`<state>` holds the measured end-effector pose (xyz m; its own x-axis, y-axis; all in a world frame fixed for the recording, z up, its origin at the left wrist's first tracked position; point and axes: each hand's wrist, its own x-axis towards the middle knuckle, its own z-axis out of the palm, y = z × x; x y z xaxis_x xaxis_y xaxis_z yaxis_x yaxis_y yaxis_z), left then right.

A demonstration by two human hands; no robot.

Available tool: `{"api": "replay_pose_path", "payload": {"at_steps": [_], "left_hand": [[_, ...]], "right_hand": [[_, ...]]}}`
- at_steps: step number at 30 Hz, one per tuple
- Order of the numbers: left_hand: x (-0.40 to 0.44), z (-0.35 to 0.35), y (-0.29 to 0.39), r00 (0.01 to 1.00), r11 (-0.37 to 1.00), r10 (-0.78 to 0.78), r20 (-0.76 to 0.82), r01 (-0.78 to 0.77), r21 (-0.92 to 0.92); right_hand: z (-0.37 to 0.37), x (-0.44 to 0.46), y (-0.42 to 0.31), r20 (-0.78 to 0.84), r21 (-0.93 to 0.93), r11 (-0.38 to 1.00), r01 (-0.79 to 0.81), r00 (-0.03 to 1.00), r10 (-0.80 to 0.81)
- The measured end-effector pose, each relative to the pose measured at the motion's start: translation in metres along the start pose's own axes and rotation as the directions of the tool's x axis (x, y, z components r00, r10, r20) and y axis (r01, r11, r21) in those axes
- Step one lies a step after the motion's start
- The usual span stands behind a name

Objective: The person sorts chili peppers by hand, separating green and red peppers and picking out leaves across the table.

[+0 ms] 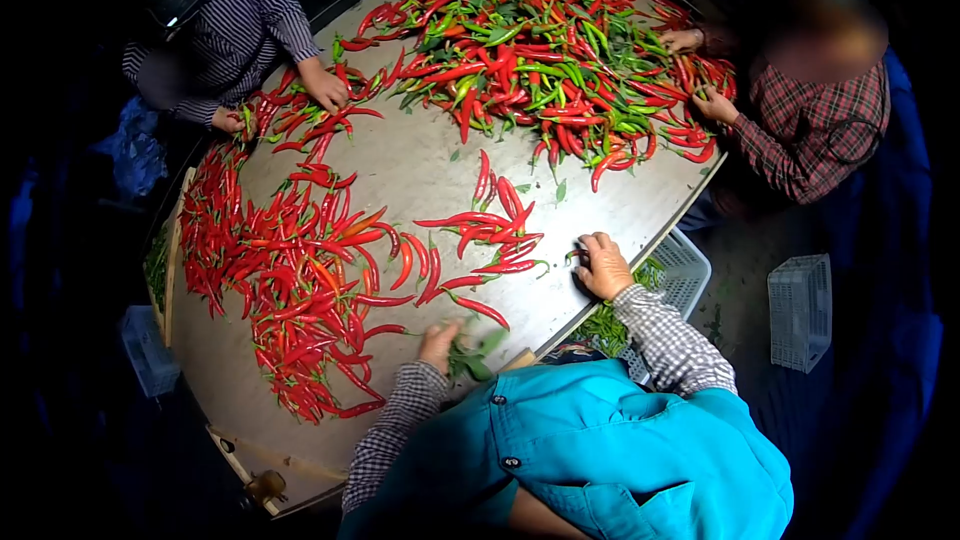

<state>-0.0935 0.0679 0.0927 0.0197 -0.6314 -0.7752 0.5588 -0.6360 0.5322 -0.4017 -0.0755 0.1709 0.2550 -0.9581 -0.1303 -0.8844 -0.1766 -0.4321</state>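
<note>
My left hand [437, 346] is at the near edge of the table, fingers closed on a sprig of green leaves [474, 354]. Further right, my right hand [604, 268] rests low over the tabletop with its fingers curled. A small dark piece [577, 256] shows at its fingertips, too unclear to name. Between and beyond my hands lies a loose group of red chili peppers [492, 230]. One red chili pepper [480, 311] lies just above the leaves. A large heap of red chili peppers [300, 290] spreads to the left of my left hand.
A mixed pile of red and green chili peppers with leaves [540, 60] covers the far table [400, 160]. Two people work there, one striped sleeve [270, 10] left, one plaid sleeve [775, 155] right. Crates [690, 275] [800, 310] stand below the right edge.
</note>
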Motion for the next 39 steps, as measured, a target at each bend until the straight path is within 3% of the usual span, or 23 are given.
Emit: {"api": "replay_pose_path", "payload": {"at_steps": [1,2,4,5,6,8,9,10,12,14,16,20,22,24,26,28,30,32,33,34,36,38,39], "left_hand": [[-0.002,0.011,-0.004,0.992,0.997,-0.051,0.119,0.045,0.060],[0.006,0.015,-0.014,0.978,0.990,-0.057,0.200,0.030,0.137],[0.002,0.035,-0.019,0.970,0.964,-0.169,0.177,0.125,0.233],[0.005,0.036,-0.026,0.960,0.957,-0.206,0.190,0.157,0.242],[0.006,0.039,-0.028,0.948,0.949,-0.243,0.204,0.189,0.252],[0.009,0.043,-0.031,0.943,0.943,-0.266,0.198,0.213,0.256],[0.012,0.044,-0.033,0.936,0.947,-0.288,0.202,0.247,0.203],[0.015,0.044,-0.036,0.927,0.947,-0.311,0.207,0.284,0.152],[0.025,0.045,-0.035,0.904,0.938,-0.340,0.258,0.306,0.163],[0.042,0.042,-0.037,0.842,0.904,-0.428,0.329,0.400,0.151],[0.046,0.046,-0.040,0.842,0.904,-0.410,0.350,0.426,0.034],[0.040,0.043,-0.027,0.910,0.952,-0.217,0.352,0.278,-0.132],[0.038,0.032,-0.011,0.950,0.970,-0.068,0.304,0.134,-0.204],[0.035,0.013,0.005,0.978,0.965,0.049,0.205,0.006,-0.261],[0.037,-0.012,0.021,0.993,0.947,0.090,0.075,-0.062,-0.317],[0.049,-0.049,0.035,0.993,0.895,-0.010,-0.120,-0.044,-0.444],[0.035,-0.073,0.059,0.964,0.861,0.187,-0.191,-0.254,-0.440],[0.027,-0.095,0.085,0.957,0.856,0.133,-0.257,-0.242,-0.456],[0.018,-0.098,0.094,0.959,0.854,0.189,-0.212,-0.267,-0.447],[0.010,-0.099,0.101,0.956,0.851,0.245,-0.163,-0.292,-0.436],[-0.002,-0.105,0.095,0.946,0.822,0.250,-0.204,-0.319,-0.471],[-0.010,-0.107,0.080,0.937,0.793,0.253,-0.243,-0.344,-0.502],[-0.010,-0.103,0.066,0.914,0.769,0.224,-0.338,-0.379,-0.515]], "right_hand": [[0.021,0.007,0.008,0.111,-0.042,0.998,-0.057,0.992,0.061],[0.028,0.012,0.006,0.089,-0.050,0.998,-0.037,0.995,0.042],[0.069,0.023,0.026,0.120,0.020,1.000,-0.022,0.993,0.019],[0.070,0.023,0.021,0.112,0.076,0.990,0.115,0.986,-0.123],[0.051,0.027,-0.003,0.253,0.156,0.988,-0.016,0.967,-0.024],[0.049,0.046,-0.010,0.077,0.405,0.909,-0.099,0.994,0.074],[0.049,0.062,-0.012,-0.075,0.436,0.900,0.027,0.997,0.007],[0.047,0.078,-0.012,-0.020,0.453,0.892,-0.004,1.000,0.015],[0.052,0.104,-0.025,0.006,0.346,0.938,0.018,1.000,-0.022],[0.061,0.111,-0.048,0.141,0.088,0.986,-0.138,0.982,0.125],[0.072,0.095,-0.073,0.216,0.149,0.977,-0.151,0.969,0.117],[0.098,0.062,-0.130,0.339,0.121,0.993,0.002,0.940,-0.043],[0.118,0.058,-0.152,0.299,0.255,0.960,0.115,0.935,-0.192],[0.120,0.066,-0.179,0.342,0.448,0.854,0.264,0.833,-0.436],[0.137,0.072,-0.196,0.170,0.618,0.618,0.486,0.685,-0.708],[0.125,0.083,-0.206,0.175,0.666,0.572,0.479,0.645,-0.744],[0.120,0.109,-0.208,-0.013,0.562,0.478,0.675,0.585,-0.811],[0.123,0.152,-0.184,0.147,0.251,0.719,0.648,0.709,-0.690],[0.128,0.164,-0.167,0.002,0.012,0.803,0.595,0.803,-0.595],[0.106,0.166,-0.161,0.058,-0.146,0.889,0.435,0.900,-0.431],[0.105,0.179,-0.132,0.096,-0.295,0.888,0.354,0.935,-0.341],[0.109,0.190,-0.115,0.181,-0.338,0.847,0.409,0.912,-0.368],[0.103,0.187,-0.118,0.260,-0.367,0.818,0.443,0.893,-0.368]]}}
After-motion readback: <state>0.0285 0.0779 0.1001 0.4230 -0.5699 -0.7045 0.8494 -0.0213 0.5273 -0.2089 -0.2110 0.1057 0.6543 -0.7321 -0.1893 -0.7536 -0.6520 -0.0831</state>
